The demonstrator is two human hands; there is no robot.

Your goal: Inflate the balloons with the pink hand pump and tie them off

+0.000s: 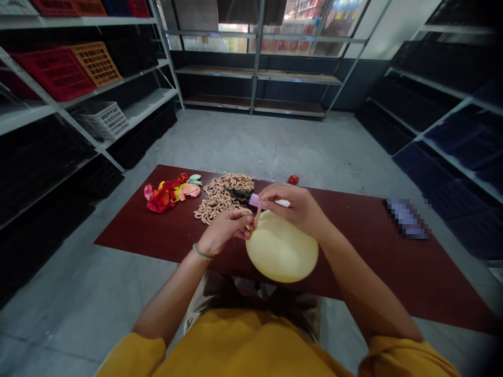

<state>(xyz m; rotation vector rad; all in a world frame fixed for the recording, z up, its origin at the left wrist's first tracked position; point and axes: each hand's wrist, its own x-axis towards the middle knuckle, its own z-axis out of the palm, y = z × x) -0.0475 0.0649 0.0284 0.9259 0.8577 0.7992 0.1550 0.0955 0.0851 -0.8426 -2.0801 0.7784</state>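
yellow balloon (282, 247) between both hands (231, 229)

The round pale-yellow balloon (282, 250) looks smooth, thin and rubbery, with a soft sheen. The long dark-red tabletop (346, 235) has a smooth, faintly glossy finish. The slatted red rectangular crate (55, 72) looks like plastic; the grey upright shelf frame (257, 57) looks like painted metal. The mustard-yellow short-sleeved shirt (243, 345) is matt cloth.

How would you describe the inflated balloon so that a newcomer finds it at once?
On the dark red table, look at the near edge, by the left hand and right hand. The balloon there is pale yellow, round and full, unlike the limp balloons piled at left.
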